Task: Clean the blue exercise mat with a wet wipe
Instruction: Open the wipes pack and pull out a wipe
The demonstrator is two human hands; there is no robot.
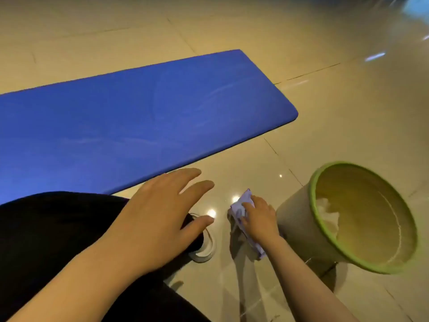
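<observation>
Blue exercise mat [130, 117] is lying flat on the tiled floor [348, 117], running from the left edge toward centre-right, faint streaks showing on its surface. Right hand [260, 217] is reaching down to the floor near the mat's near-right corner, fingers curling onto a pale purple wet wipe pack [241, 214]; it is gripping or pressing the pack, the exact hold being hard to tell since the hand is covering most of it. Left hand [160, 214] is hovering with fingers spread and relaxed, holding nothing, sitting over a black-trousered knee [46, 240] and just above a white shoe edge [204, 249] on the floor. Waste bin [299, 224] is standing just right of the right hand, near side, pale body with a green rim, tilting in view because of the wide lens. Inside the bin crumpled white tissue or wipes [327, 214] are lying against the left inner wall; the rest of the interior is showing bare. Bin and mat are sitting well apart.
</observation>
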